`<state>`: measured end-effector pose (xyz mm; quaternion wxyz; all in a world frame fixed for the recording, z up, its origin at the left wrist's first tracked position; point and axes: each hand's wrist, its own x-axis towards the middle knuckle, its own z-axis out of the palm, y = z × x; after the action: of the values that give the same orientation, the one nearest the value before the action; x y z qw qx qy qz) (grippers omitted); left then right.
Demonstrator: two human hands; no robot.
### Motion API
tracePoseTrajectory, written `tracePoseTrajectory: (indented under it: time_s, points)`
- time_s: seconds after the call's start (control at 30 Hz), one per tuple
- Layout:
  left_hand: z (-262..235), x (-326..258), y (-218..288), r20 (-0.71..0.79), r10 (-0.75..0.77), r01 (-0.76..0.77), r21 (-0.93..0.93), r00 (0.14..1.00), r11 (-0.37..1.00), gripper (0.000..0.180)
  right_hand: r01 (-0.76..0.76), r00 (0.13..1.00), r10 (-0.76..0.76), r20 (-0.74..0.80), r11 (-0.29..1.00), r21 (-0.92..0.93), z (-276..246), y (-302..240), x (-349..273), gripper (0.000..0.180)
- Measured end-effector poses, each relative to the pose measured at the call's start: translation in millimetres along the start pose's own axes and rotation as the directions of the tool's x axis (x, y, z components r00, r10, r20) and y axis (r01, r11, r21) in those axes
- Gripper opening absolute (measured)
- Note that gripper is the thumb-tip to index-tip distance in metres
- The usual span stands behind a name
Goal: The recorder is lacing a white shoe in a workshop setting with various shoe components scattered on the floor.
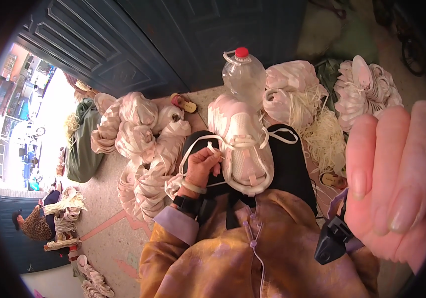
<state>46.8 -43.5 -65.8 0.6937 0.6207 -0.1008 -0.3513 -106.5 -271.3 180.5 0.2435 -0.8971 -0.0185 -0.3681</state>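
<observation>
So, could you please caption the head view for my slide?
Left hand pinches a white lace on a pale pink shoe upper; right hand raised.

One pink and white shoe (243, 146) lies in the middle of the frame. One clear plastic bottle (244, 74) with a red cap stands just above it. Two hands show: the left hand (201, 166) in the middle and the right hand (397, 184) big at the right edge. One other person (36, 223) sits at the lower left. The piled shoe tops (143, 149) and the loose laces (322, 134) are too many to count.
</observation>
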Motion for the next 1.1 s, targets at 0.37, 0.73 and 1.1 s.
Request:
tracePoseTrajectory:
  time_s: [0.37, 0.73, 1.1]
  points:
    - [3.0, 3.9, -5.2, -0.015, 0.016, -0.016, 0.025, 1.000, 1.000, 0.010, 0.044, 0.997, 0.007, -0.078, 0.770, 0.637, 4.7, 16.8, -9.2, 0.070]
    - [9.2, -7.7, 9.1, -0.115, 0.068, -0.066, 0.026, 0.991, 0.997, 0.010, -0.070, 0.976, 0.213, -0.038, 0.479, 0.875, 12.8, 9.3, -24.4, 0.085]
    - [35.0, 3.4, 11.2, -0.127, 0.198, -0.189, 0.081, 0.972, 0.979, 0.007, -0.551, 0.835, 0.375, 0.403, 0.560, 0.619, 116.7, 74.8, -84.7, 0.008]
